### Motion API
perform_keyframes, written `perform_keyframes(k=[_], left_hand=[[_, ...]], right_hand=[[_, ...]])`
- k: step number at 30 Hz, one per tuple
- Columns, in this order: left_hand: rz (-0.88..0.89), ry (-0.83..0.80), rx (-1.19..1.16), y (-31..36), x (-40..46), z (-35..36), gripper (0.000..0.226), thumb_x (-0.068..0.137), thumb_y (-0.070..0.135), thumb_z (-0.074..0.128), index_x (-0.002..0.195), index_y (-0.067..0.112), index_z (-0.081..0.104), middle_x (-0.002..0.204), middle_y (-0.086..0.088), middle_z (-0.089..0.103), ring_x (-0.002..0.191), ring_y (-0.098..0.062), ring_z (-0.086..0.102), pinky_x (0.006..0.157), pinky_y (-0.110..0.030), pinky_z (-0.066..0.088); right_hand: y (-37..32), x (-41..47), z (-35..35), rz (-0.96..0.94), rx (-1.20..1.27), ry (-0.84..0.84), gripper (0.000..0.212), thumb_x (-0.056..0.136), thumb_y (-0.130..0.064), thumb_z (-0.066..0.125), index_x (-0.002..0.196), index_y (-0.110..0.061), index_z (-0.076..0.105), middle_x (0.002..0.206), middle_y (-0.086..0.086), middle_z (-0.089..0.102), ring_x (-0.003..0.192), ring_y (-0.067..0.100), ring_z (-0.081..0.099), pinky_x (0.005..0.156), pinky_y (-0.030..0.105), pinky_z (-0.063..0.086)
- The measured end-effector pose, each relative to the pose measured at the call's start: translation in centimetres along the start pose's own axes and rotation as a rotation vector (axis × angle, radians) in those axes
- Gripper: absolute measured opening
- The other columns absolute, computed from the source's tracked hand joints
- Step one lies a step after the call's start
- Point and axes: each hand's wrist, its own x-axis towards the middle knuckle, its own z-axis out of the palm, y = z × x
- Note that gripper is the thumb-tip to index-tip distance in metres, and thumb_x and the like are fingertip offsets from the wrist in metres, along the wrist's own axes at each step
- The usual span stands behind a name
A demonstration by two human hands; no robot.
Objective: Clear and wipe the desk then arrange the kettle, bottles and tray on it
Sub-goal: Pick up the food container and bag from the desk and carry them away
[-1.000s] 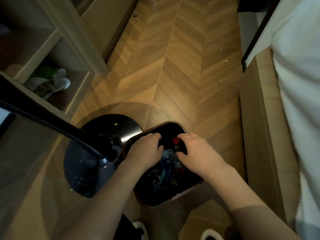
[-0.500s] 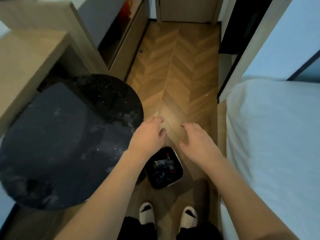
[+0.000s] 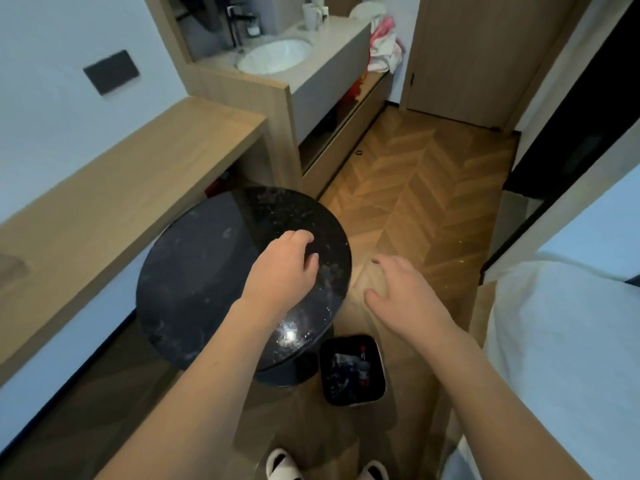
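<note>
A round black stone-topped table [image 3: 207, 271] stands in front of me, its top bare and dusted with pale specks. My left hand [image 3: 284, 271] hovers over its right side, fingers loosely curled and holding nothing. My right hand [image 3: 405, 292] is out over the floor to the right of the table, fingers relaxed and empty. Below the table's right edge sits a small dark bin [image 3: 353, 370] with rubbish inside, including a bottle with a red cap. No kettle or tray is in view.
A long wooden desk shelf [image 3: 138, 174] runs along the left wall. Beyond it is a vanity with a white sink [image 3: 273, 55], cups and a pink cloth [image 3: 384, 46]. A white bed [image 3: 571, 341] fills the right. Herringbone floor [image 3: 433, 188] leads to a door.
I have stood up from the bin: both hands left its opening and rose to table height, and the view lifted from the floor to the table top, desk and vanity.
</note>
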Motion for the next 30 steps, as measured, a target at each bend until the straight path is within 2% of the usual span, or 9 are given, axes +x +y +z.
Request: perform_keyframes(k=[3,6,14,18,21,25,30], left_hand=[[-0.064,0.041,0.015,-3.2,-0.8,-2.1,0.040,0.102,0.033,0.053,0.141,0.022,0.051,0.138,0.003,0.058,0.124,-0.016,0.057,0.100,-0.030,0.047],[-0.132,0.078,0.010,-6.6,-1.8,-4.4,0.039,0.103,0.033,0.053,0.141,0.022,0.052,0.140,0.004,0.057,0.124,-0.015,0.057,0.101,-0.028,0.046],[-0.328,0.172,-0.024,-17.1,-6.3,-10.4,0.039,0.103,0.032,0.053,0.141,0.022,0.052,0.140,0.004,0.057,0.127,-0.015,0.055,0.103,-0.032,0.046],[-0.439,0.211,-0.017,-21.4,-9.2,-12.3,0.039,0.103,0.031,0.052,0.140,0.018,0.054,0.138,0.001,0.059,0.126,-0.017,0.056,0.102,-0.033,0.045],[-0.524,0.249,-0.007,-23.5,-11.9,-13.5,0.040,0.103,0.031,0.051,0.140,0.018,0.054,0.138,0.000,0.058,0.127,-0.017,0.054,0.103,-0.033,0.043],[-0.690,0.315,0.025,-25.5,-17.0,-15.3,0.039,0.102,0.030,0.051,0.139,0.017,0.054,0.138,-0.001,0.059,0.128,-0.019,0.053,0.106,-0.036,0.042],[-1.000,0.441,0.065,-26.6,-26.8,-17.2,0.040,0.102,0.030,0.052,0.138,0.015,0.056,0.136,-0.004,0.060,0.127,-0.022,0.054,0.104,-0.036,0.043]], right_hand=[[-3.1,1.2,1.2,-0.049,-0.026,-0.012,0.058,0.094,-0.031,0.056,0.148,-0.021,0.036,0.149,-0.001,0.040,0.134,0.018,0.042,0.109,0.034,0.037],[-7.0,2.3,2.7,-0.090,-0.041,-0.049,0.058,0.095,-0.032,0.057,0.148,-0.023,0.037,0.150,-0.002,0.039,0.125,0.016,0.049,0.101,0.031,0.041],[-18.0,3.7,8.5,-0.249,-0.059,-0.155,0.057,0.097,-0.031,0.056,0.149,-0.024,0.035,0.152,-0.003,0.036,0.119,0.018,0.054,0.103,0.034,0.043],[-22.4,3.8,11.6,-0.365,-0.075,-0.233,0.057,0.097,-0.032,0.057,0.149,-0.025,0.034,0.152,-0.004,0.036,0.118,0.013,0.054,0.102,0.030,0.041],[-25.4,3.8,13.3,-0.467,-0.085,-0.296,0.057,0.098,-0.032,0.057,0.149,-0.026,0.034,0.153,-0.006,0.035,0.132,0.013,0.045,0.106,0.028,0.038],[-29.7,3.3,15.9,-0.637,-0.094,-0.385,0.057,0.098,-0.032,0.058,0.149,-0.029,0.033,0.154,-0.007,0.035,0.137,0.013,0.041,0.108,0.028,0.037],[-35.7,-0.3,20.3,-0.868,-0.149,-0.581,0.058,0.098,-0.033,0.057,0.151,-0.028,0.032,0.155,-0.007,0.034,0.136,0.014,0.042,0.107,0.031,0.039]])
